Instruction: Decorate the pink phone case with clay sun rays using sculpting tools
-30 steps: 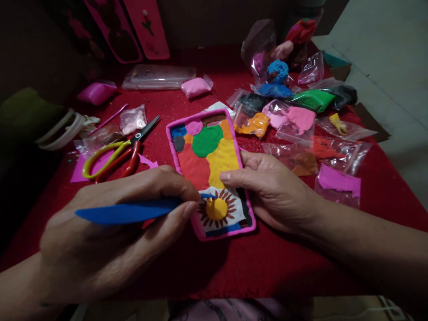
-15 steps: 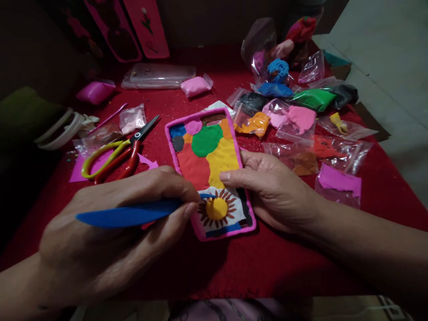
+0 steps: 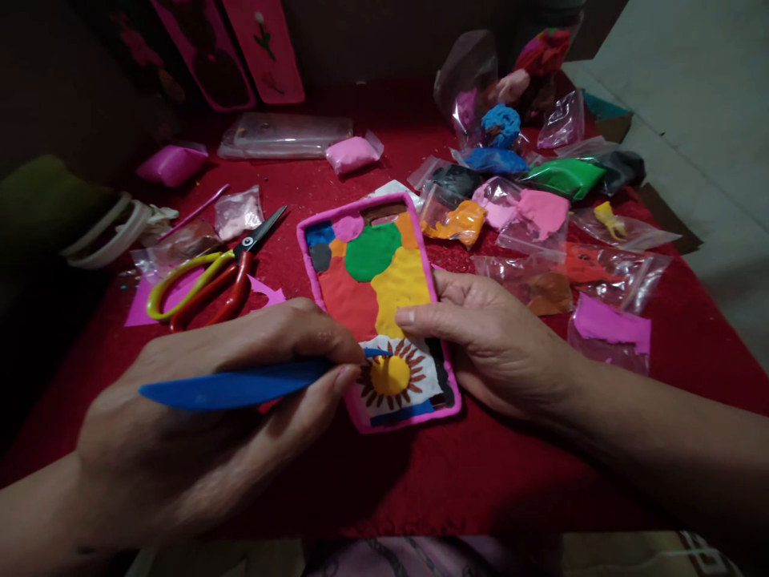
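Head view: left grip [image 3: 204,437] pinches a blue tool [image 3: 234,389], right grip [image 3: 489,336] clasps a pink-rimmed, multicoloured panel [image 3: 376,300].

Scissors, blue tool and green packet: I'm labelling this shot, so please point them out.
Scissors [image 3: 247,243]: head view, on the pivot.
Blue tool [image 3: 240,388]: head view, on its broad part.
Green packet [image 3: 565,179]: head view, on its green middle.

The pink-rimmed panel [image 3: 380,308] bears multicoloured patches; the tool [image 3: 240,387] is blue.
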A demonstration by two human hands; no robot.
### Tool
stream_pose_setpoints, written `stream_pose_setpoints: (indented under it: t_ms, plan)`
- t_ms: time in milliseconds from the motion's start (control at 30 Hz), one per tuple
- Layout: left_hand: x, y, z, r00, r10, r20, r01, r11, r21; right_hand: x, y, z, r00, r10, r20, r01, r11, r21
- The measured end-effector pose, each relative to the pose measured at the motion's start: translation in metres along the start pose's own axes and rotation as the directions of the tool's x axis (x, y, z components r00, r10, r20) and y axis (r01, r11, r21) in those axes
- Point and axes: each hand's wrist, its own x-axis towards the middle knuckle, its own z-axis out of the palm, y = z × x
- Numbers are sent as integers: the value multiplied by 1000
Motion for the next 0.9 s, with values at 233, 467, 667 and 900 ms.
stream_pose_setpoints:
  t_ms: [233, 467, 667, 900]
  plan:
    - [-2, 0, -2, 1000, -11, -25, 11, 1000, 19, 0, 0, 2, 999, 7, -31, -7, 1000, 10]
    - [2, 1, 0, 1000, 10, -27, -9, 999, 48, 0, -1, 4, 999, 22, -27, -21, 999, 34]
    - [-3, -1, -2, 1000, 6, -4, -6, 999, 33, -1, -1, 2, 1000, 17, -11, -17, 1000, 8]
    - [-3, 2, -4, 999, 16, -35, -14, 997, 72, -1, -1, 3, 999, 22, -43, -22, 1000, 2]
